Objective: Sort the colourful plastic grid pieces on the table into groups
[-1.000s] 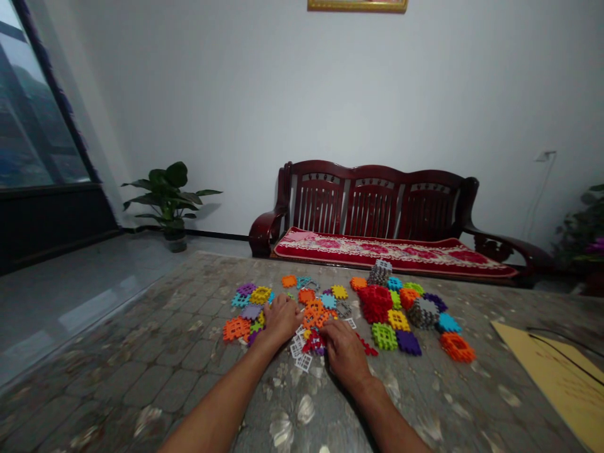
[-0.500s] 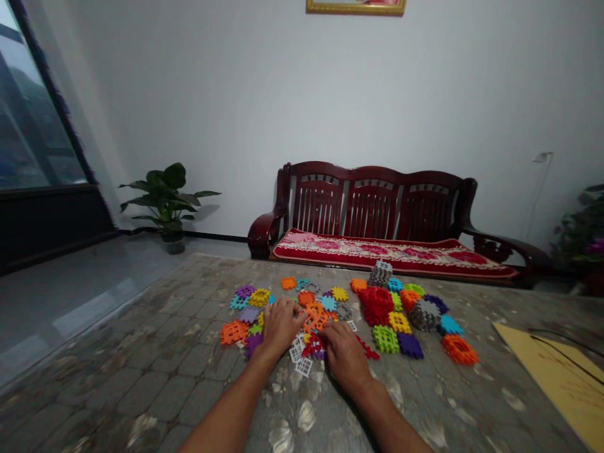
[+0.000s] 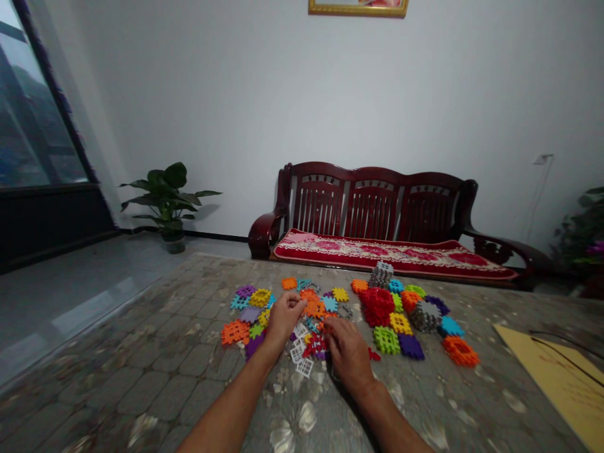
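Note:
Many colourful waffle-shaped plastic tiles [image 3: 255, 297] lie scattered on a table with a stone-and-flower patterned cover [image 3: 155, 358]. My left hand [image 3: 282, 319] is raised a little over the pile, its fingers curled on an orange tile [image 3: 311, 307]. My right hand [image 3: 348, 352] lies palm down on the table, fingertips resting on red and white tiles [image 3: 315, 345]. To the right stand built pieces: a red block [image 3: 376, 305], a grey block [image 3: 424, 314] and an orange ring [image 3: 460, 351].
A yellow sheet [image 3: 561, 377] with a black cable across it lies at the table's right edge. Behind the table stand a dark wooden bench [image 3: 377, 201] with a red cushion, and a potted plant [image 3: 167, 195] on the floor at the left.
My left hand has lifted and drawn the orange tile up and away from the pile. My right hand has shifted slightly forward onto the tiles.

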Tool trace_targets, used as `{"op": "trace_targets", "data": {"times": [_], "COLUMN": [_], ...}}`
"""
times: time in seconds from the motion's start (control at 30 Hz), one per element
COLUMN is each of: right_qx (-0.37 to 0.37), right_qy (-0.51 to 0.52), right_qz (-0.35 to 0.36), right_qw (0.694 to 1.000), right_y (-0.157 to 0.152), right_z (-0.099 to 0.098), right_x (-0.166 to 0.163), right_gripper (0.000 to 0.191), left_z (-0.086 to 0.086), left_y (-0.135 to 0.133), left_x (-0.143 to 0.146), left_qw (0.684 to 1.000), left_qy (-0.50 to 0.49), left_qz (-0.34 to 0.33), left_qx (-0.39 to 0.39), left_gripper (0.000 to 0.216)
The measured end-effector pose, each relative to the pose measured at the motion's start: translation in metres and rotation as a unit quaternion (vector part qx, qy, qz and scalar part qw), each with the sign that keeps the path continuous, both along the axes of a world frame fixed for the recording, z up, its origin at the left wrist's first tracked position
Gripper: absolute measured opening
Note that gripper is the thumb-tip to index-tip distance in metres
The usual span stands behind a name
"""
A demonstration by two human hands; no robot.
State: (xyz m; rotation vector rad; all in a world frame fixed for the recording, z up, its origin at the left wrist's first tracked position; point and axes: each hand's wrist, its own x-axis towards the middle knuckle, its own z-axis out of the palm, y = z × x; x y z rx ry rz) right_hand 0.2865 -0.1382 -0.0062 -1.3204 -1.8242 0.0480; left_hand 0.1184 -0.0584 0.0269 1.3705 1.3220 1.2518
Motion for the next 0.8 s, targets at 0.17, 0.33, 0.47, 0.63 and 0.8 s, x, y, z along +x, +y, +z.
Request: {"op": "trace_targets", "data": {"times": [0.17,0.33,0.47,0.63,0.8], "right_qx": [0.038,0.040,0.039,0.045,0.044], "right_qy": [0.036,0.047,0.046,0.050,0.054], "right_qz": [-0.025,-0.024,-0.020,-0.007,-0.009], "right_qw": [0.998,0.998,0.998,0.998,0.998], "right_y": [0.003,0.008,0.009,0.009,0.012], "right_z": [0.000,-0.007,-0.012,-0.015,-0.017], "right_x": [-0.001,0.001,0.003,0.004,0.007], "right_gripper": [0.041,0.056,0.060,0.056,0.052], "left_z": [0.004,0.009,0.006,0.003,0.004], "left_y": [-0.012,-0.020,-0.022,-0.024,-0.025], "left_x": [0.006,0.006,0.007,0.010,0.009], "left_qw": [0.970,0.952,0.948,0.948,0.944], "left_qy": [-0.172,-0.192,-0.185,-0.172,-0.166], "left_qz": [-0.100,-0.158,-0.198,-0.229,-0.251], "left_qx": [-0.141,-0.181,-0.167,-0.139,-0.139], "left_gripper": [0.034,0.034,0.033,0.031,0.031]}}
